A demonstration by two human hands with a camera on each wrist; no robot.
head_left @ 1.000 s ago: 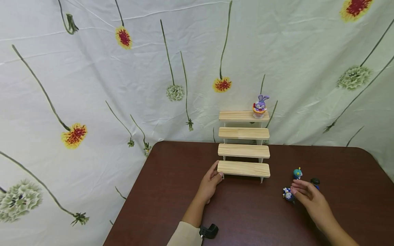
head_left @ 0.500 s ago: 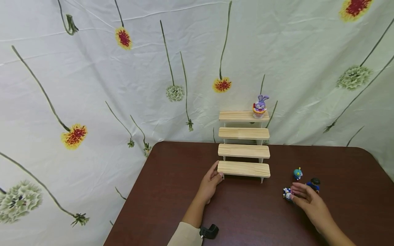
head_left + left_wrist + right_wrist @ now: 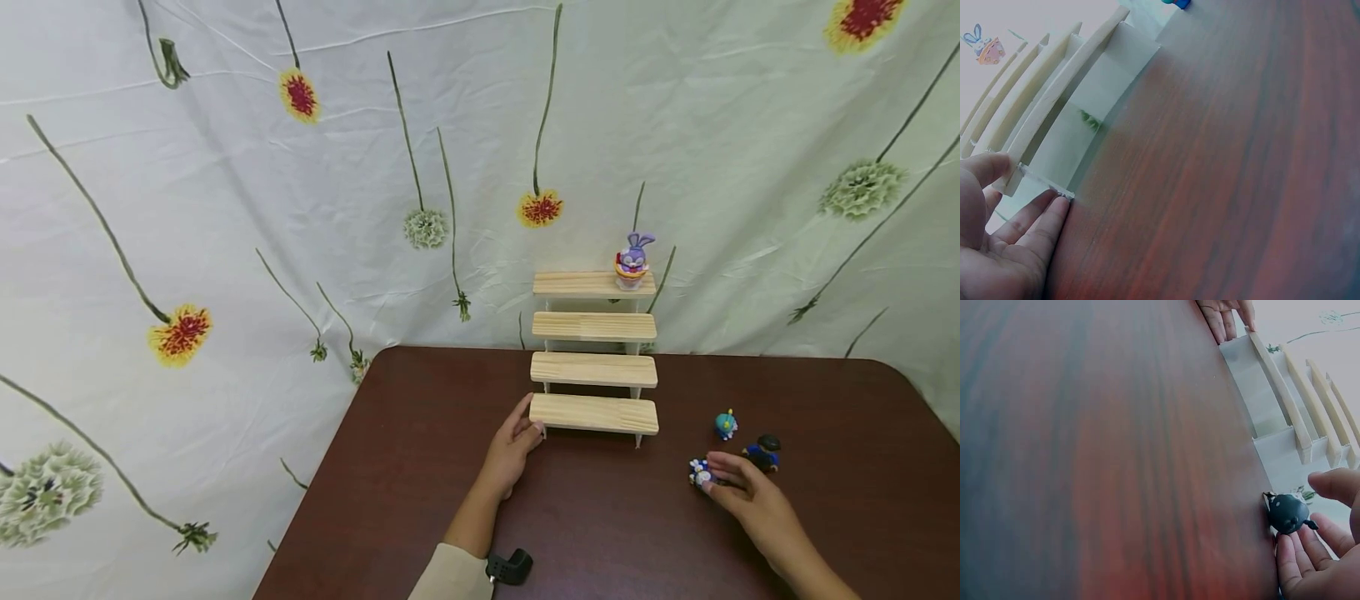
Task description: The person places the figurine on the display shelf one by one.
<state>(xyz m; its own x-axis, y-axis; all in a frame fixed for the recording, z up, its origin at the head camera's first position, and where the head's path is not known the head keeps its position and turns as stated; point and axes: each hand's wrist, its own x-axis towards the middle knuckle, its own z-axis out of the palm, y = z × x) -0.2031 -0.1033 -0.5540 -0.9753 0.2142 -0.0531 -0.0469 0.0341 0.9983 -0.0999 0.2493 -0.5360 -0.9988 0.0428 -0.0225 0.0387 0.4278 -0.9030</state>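
Observation:
A small blue-and-white figurine [image 3: 701,473] lies on the table, right of a stepped wooden shelf [image 3: 593,412]. My right hand [image 3: 753,500] is beside it, thumb and fingers spread around its right side. In the right wrist view the figurine's dark rounded side [image 3: 1288,514] shows, the fingertips right at it and the thumb apart. My left hand [image 3: 506,454] holds the left end of the lowest step, thumb at its front corner and a finger along its side. In the left wrist view, other fingers [image 3: 1047,228] reach the clear leg under that board.
A teal figurine [image 3: 725,424] and a dark-haired figurine in blue [image 3: 763,452] are on the table behind my right hand. A purple rabbit figurine [image 3: 632,261] stands on the top step. Behind the brown table [image 3: 420,392] hangs a flowered white cloth [image 3: 360,167].
My right hand has moved slightly toward me and left, closer around the blue-and-white figurine. The dark-haired figurine shows more fully now. My left hand stays at the shelf.

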